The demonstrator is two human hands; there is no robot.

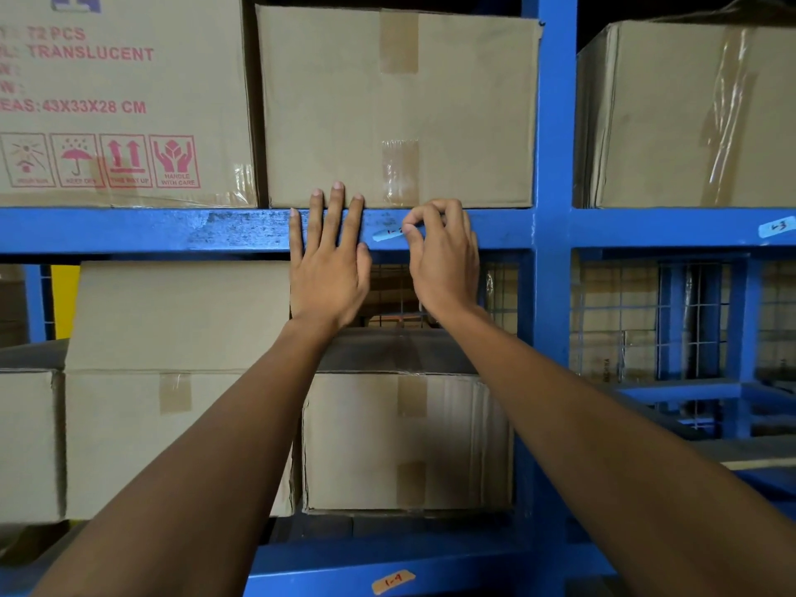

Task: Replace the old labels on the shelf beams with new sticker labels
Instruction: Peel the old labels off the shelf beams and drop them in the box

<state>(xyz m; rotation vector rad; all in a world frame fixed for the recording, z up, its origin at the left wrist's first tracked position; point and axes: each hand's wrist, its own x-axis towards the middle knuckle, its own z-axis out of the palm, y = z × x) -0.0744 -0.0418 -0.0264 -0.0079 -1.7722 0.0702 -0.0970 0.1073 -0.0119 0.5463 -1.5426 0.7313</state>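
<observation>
Left hand (329, 269) lies flat w/ fingers straight on the blue shelf beam (129, 230), fingertips reaching up onto the bottom edge of the plain carton (396, 105); it holds nothing, prob just bracing. Risk here: the beam paint beside it is scuffed and patchy, so a new sticker put on that rough bit may not bond well. Next right, the old label (390, 233) sits mid-beam: small pale-blue strip, slightly tilted, handwritten "1-" visible, rest hidden by the thumb. Right hand (443, 256) has fingers curled, thumb and forefinger pinching at the label's right end, apparently picking at the edge. Main risks: label tears partway and leaves residue, or nails scrape more paint, caused by pulling too fast or at a steep angle. Can't tell if the edge has lifted yet. Further right, past the upright, another pale-blue label (776, 227) is on the next beam, untouched. Lower down an orange label (393, 581) marked "1-4" sits on the bottom beam.
</observation>
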